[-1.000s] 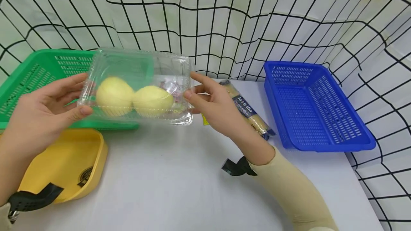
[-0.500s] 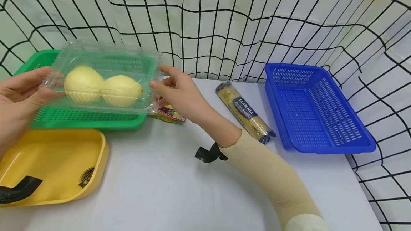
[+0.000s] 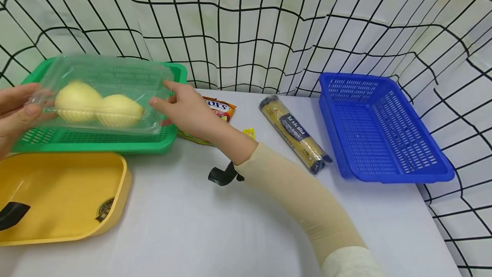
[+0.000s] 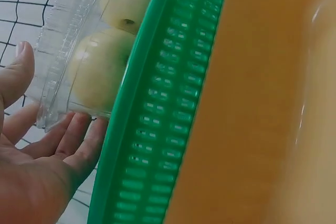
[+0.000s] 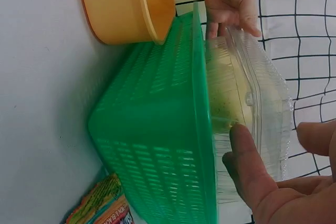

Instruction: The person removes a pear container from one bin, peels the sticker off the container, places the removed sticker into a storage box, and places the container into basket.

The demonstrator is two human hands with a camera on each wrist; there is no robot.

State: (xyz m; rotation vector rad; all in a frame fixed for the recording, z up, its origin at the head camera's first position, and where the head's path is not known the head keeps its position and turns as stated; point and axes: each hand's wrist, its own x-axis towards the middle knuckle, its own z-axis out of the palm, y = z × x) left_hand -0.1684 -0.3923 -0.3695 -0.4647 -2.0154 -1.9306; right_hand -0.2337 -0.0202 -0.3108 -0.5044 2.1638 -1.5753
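A clear plastic clamshell box (image 3: 115,128) with two pale yellow round fruits (image 3: 78,101) inside is held between both hands over the green basket (image 3: 96,148). At its left end, my left hand (image 3: 15,116) grips it, thumb on the near side and fingers beneath, as the left wrist view shows. My right hand (image 3: 188,108) holds the opposite end with thumb and fingers. In the right wrist view the box (image 5: 268,98) overlaps the rim of the green basket (image 5: 152,124), with the fingers under the box's edge.
A yellow tub (image 3: 65,183) stands before the green basket. Right of the basket lie a colourful snack bag (image 3: 221,108), a small yellow packet (image 3: 249,133) and a pack of spaghetti (image 3: 294,129). A blue basket (image 3: 388,140) stands at the right. Black wire mesh (image 3: 240,10) encloses the back.
Both hands have carried the clamshell box left and slightly down, from partly beside the green basket to right over it. The snack bag and spaghetti pack have come into fuller view.
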